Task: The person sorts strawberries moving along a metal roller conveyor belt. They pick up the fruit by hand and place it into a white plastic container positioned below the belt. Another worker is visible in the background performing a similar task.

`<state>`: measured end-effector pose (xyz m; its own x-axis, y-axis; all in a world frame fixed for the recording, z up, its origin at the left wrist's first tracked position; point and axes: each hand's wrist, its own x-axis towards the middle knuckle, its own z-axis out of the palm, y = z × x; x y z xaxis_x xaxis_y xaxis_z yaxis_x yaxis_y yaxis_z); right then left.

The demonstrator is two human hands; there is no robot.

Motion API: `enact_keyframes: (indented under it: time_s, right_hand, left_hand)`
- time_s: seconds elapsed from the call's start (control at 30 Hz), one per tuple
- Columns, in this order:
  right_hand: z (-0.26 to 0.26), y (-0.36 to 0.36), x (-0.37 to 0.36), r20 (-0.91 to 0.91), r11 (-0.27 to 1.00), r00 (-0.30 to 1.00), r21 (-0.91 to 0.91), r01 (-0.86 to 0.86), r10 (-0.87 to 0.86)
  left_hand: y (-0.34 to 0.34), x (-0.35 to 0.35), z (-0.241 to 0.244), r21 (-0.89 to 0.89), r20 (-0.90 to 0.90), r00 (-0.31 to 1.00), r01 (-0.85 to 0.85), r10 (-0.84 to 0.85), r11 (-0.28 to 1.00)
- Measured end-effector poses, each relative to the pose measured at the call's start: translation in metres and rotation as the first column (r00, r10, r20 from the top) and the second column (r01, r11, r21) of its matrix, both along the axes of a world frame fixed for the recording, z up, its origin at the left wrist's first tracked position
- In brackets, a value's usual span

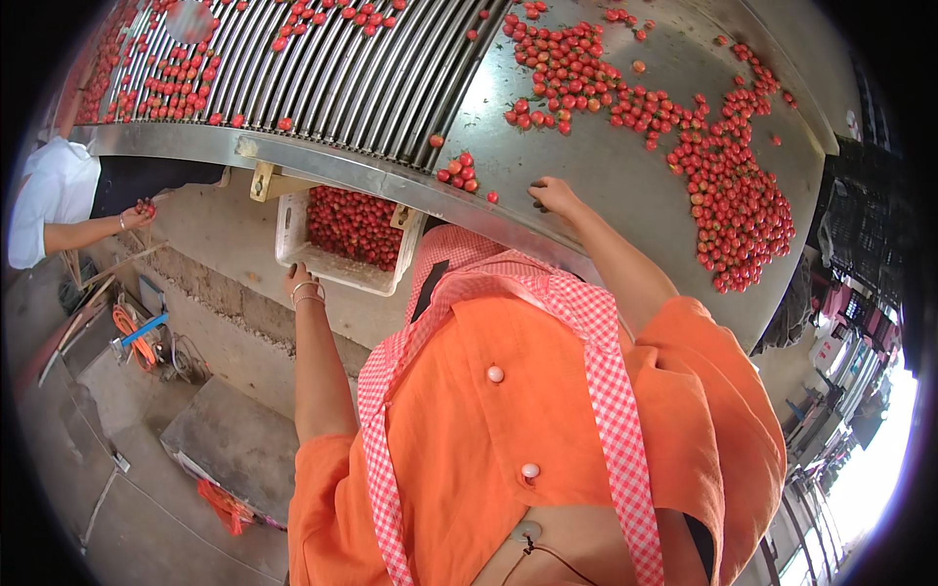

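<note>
My left hand (299, 278) is at the near left corner of a white plastic crate (344, 277); I cannot tell whether it touches the rim. Inside the crate lie many small dark red cherry tomatoes (352, 227). Over the stainless steel table (498, 139) is my right hand (555, 196), its fingers curled and partly hidden. To its left rest a small cluster of cherry tomatoes (459, 173) and a single cherry tomato (492, 196). A large spread of red cherry tomatoes (733, 198) covers part of the table's right side.
A roller conveyor (352, 80) carrying tomatoes adjoins the table, with a metal edge rail (315, 154) along its front. At far left, a co-worker's hand (138, 216) holds several tomatoes. A concrete slab (234, 439), an orange hose (133, 333) and black crates (865, 212) are around.
</note>
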<state>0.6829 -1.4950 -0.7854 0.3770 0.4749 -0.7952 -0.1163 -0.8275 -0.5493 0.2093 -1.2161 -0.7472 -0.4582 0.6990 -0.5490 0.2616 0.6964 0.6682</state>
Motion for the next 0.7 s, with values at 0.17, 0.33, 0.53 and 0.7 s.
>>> enact_keyframes:
  time_s: [0.17, 0.33, 0.53, 0.7]
  right_hand:
    - [-0.043, 0.056, -0.027, -0.317, 0.977, 0.932, -0.170, 0.130, -0.179]
    - [-0.020, 0.139, -0.072, -0.644, 0.854, 0.728, 0.220, 0.472, -0.236]
    - [0.008, 0.134, -0.011, 0.368, 0.952, 0.928, 0.301, -0.053, -0.065]
    - [-0.025, 0.014, 0.123, 0.899, 0.932, 0.311, 0.222, 0.285, -0.309]
  left_hand:
    - [0.040, 0.063, 0.006, 0.193, -0.108, 0.978, 0.195, -0.177, 0.962]
    - [0.094, 0.121, 0.012, 0.293, -0.007, 0.982, 0.185, -0.191, 0.938]
    - [0.114, 0.231, 0.061, 0.000, -0.064, 0.981, -0.186, 0.186, 0.983]
    - [0.120, 0.227, 0.049, -0.215, -0.622, 0.719, 0.223, -0.309, 0.951]
